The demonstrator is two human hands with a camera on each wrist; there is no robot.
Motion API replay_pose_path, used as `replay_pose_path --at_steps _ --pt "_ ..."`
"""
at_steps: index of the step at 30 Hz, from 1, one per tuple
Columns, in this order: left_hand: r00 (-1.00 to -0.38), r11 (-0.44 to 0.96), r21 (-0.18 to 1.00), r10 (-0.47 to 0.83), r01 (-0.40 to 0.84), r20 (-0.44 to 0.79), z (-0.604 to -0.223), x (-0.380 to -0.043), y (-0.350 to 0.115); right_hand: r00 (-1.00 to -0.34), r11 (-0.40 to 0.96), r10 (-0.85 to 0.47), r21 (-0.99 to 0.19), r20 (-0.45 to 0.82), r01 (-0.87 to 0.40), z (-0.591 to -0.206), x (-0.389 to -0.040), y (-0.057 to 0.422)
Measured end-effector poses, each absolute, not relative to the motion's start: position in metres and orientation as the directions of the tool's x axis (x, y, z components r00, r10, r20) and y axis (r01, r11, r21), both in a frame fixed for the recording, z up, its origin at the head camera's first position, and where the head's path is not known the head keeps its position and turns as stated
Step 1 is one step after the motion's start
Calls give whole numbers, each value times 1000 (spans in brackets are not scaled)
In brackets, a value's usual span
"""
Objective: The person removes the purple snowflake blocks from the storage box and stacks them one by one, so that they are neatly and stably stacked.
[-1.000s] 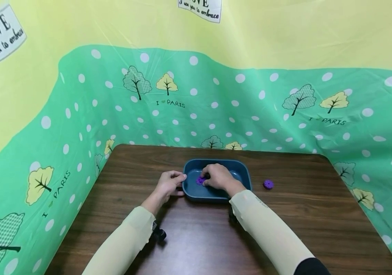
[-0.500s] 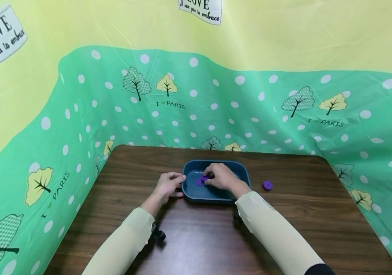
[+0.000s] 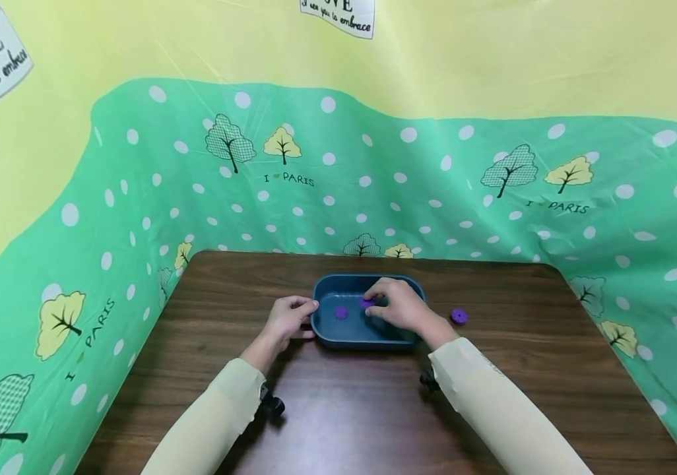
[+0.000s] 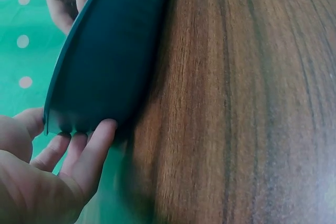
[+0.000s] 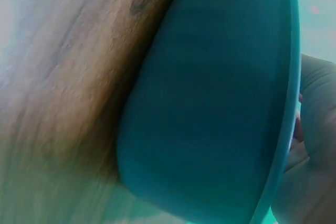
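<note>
A dark blue rectangular tray [image 3: 368,344] stands on the table. My left hand [image 3: 288,319] grips its left end; in the left wrist view the thumb lies at the rim and the other fingers [image 4: 94,156] press the outer wall. Over the tray's right half, my right hand [image 3: 399,305] pinches a small purple notched disc [image 3: 366,303] between thumb and fingers. Another purple disc [image 3: 341,313] lies on the tray floor, left of that hand. In the right wrist view the tray wall [image 5: 210,98] hides most of the right hand [image 5: 317,129].
A third purple disc [image 3: 458,316] lies on the brown wooden table [image 3: 338,409], right of the tray. Behind the table hangs a green and yellow printed cloth [image 3: 315,185], which also runs along both sides.
My right hand has moved right inside the tray with a purple disc, away from the disc on the tray floor. The left hand keeps its grip on the tray.
</note>
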State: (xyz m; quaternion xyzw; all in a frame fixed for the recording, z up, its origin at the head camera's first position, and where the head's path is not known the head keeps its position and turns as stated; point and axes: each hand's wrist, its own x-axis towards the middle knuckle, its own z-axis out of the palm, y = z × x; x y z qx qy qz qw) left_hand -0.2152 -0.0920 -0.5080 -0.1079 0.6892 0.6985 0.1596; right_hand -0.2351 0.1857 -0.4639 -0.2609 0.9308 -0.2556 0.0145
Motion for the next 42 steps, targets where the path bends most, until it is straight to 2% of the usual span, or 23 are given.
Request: replay_pose_path --at_steps 15,26,42 --pt "-922 -4 925 81 -379 -378 -507 -214 -91 -881 698 -427 -546 201 -463 -456 -215 229" --pt "-921 4 925 86 -381 -380 -506 -215 -92 -892 713 -359 -536 275 -452 -453 -212 263" --pt "-919 10 923 81 -385 -385 -507 -214 -92 -924 764 -266 -524 276 -376 -469 -205 303"
